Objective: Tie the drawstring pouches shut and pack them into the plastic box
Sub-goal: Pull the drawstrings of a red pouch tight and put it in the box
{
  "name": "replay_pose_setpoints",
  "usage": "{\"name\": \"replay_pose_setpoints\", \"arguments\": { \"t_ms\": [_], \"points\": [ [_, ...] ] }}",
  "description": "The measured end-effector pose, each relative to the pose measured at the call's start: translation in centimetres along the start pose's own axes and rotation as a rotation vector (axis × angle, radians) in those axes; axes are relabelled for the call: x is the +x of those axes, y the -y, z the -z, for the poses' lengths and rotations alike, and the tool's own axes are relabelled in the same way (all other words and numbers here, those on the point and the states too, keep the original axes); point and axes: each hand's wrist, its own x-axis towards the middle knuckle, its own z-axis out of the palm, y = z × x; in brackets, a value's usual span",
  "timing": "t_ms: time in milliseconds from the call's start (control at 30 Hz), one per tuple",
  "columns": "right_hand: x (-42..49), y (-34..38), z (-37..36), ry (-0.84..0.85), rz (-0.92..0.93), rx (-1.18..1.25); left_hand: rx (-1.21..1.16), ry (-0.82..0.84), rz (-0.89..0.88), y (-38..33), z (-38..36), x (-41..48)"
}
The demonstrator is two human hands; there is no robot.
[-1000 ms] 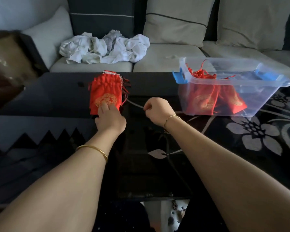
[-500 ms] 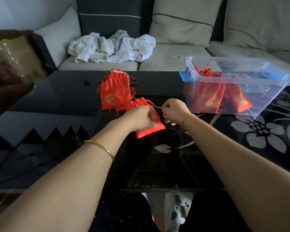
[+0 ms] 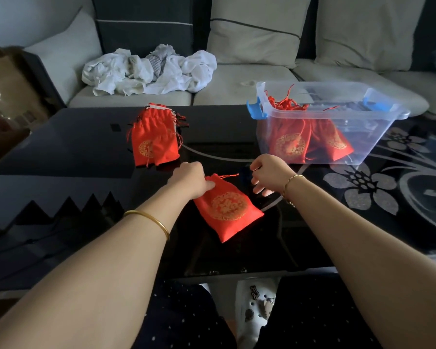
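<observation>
one pouch point(image 3: 228, 210) has come off the pile point(image 3: 155, 142) to frame centre, left hand point(image 3: 190, 178) gripping its neck. right hand point(image 3: 268, 175) sits loosely curled beside the cord point(image 3: 228, 175); any hold unclear. tying looks next.

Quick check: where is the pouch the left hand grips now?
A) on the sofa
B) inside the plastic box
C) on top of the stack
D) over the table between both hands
D: the left hand grips the pouch by its neck over the table, beside the right hand, apart from the stack and box.
</observation>
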Motion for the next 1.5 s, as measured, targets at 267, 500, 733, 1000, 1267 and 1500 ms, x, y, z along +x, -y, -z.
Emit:
{"name": "replay_pose_setpoints", "arguments": {
  "t_ms": [267,500,733,1000,1267,1500],
  "points": [
    [-0.3,0.1,1.1,-0.035,0.048,0.3,-0.312,-0.11,-0.269,-2.4,0.9,-0.7],
    [-1.3,0.5,2.5,-0.01,0.035,0.502,-0.309,-0.29,-0.409,-3.8,1.5,-1.0],
    [-1.3,0.7,3.0,-0.114,0.193,0.656,-0.195,-0.549,-0.579,-3.8,2.3,-0.6],
    [-0.8,0.4,3.3,-0.201,0.146,0.93,-0.398,-0.313,-0.396,-3.8,2.8,-1.3],
    [-0.3,0.3,3.3,-0.202,0.063,1.047,-0.548,-0.433,-0.239,-2.9,3.3,-0.7],
    [0.1,-0.6,3.2,-0.337,0.055,0.867,-0.802,-0.405,-0.119,-2.4,3.7,-0.8]
  ]
}}
